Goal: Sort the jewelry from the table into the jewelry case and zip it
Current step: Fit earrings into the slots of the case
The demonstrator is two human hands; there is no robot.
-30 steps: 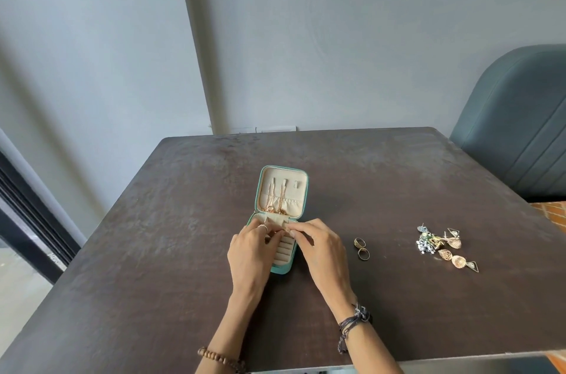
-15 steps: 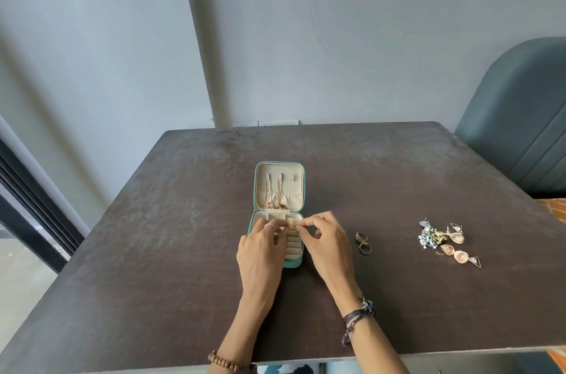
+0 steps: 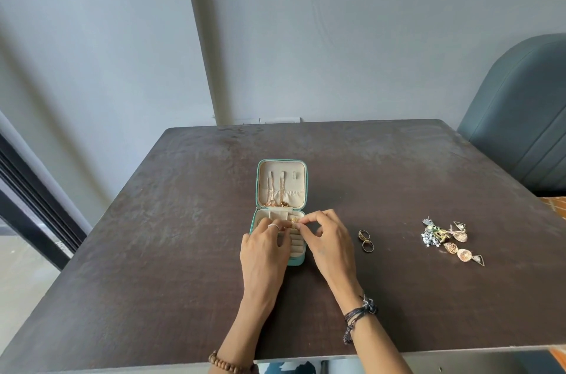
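Observation:
A small teal jewelry case lies open on the dark table, its cream lid holding gold chains. My left hand rests on the case's lower tray, fingers curled over the ring slots. My right hand pinches a small gold ring at the tray's upper part, thumb and forefinger together. Two gold rings lie on the table just right of my right hand. A pile of earrings sits farther right.
A grey-blue padded chair stands at the table's far right corner. The table's near edge runs under my forearms. A dark window frame is at the left.
The hands stay over the case's tray; my right hand's fingers have closed in around the gold ring above the slots. The camera tipped slightly, shifting the scene down.

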